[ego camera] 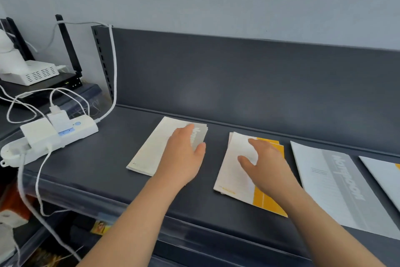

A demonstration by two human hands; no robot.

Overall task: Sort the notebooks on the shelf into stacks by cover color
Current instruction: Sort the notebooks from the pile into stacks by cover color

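On the dark shelf (121, 158) lie several notebooks. A stack with a grey-banded cover (151, 147) sits left of centre, and my left hand (181, 154) rests flat on its right part, fingers together. A stack with a yellow-banded cover (236, 178) lies in the middle; my right hand (266, 165) presses flat on it, thumb spread out. To the right lies a single grey-banded notebook (333, 186). At the right edge another notebook (385, 176) with a bit of yellow shows, mostly cut off.
A white power strip (49, 134) with plugs and white cables (112, 72) sits at the shelf's left end. Behind it stand a black router (67, 50) and a white box (32, 74). The shelf's back panel (238, 80) rises behind the notebooks. Lower shelves hold packaged goods.
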